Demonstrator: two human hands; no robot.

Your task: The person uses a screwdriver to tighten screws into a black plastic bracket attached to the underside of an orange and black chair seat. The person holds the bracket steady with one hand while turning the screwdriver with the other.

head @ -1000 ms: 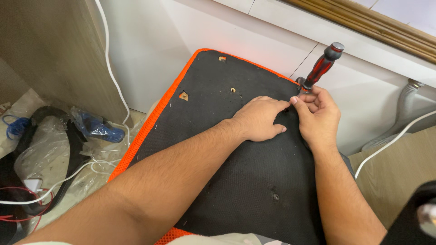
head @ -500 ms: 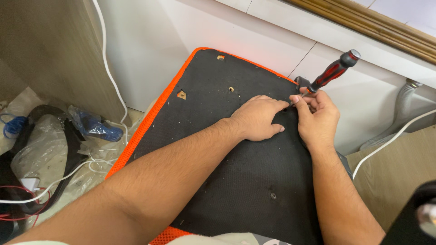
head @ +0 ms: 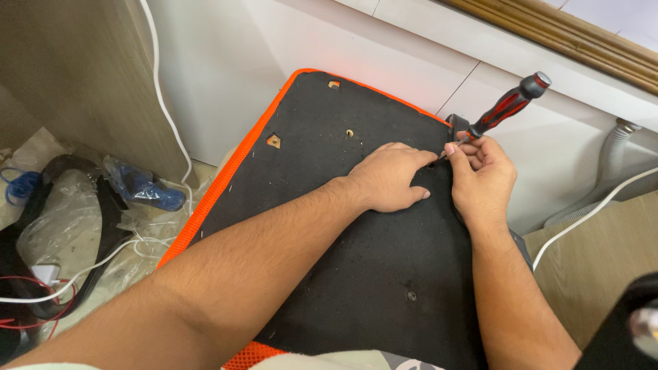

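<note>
A: What is lying under the hands?
B: A black board (head: 356,274) with an orange edge, leaning by the white wall (head: 226,75).
A: And the hands?
B: The left hand (head: 391,178) is pressing flat, fingers spread. The right hand (head: 483,178) is squeezing a red and black screwdriver (head: 504,112) at the board's top corner

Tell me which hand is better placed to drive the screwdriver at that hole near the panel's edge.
Right, most likely. The right hand already has its grip on the screwdriver, tip angled down at the black panel. The left hand lies flat on the panel beside the tip, steadying it.
</note>
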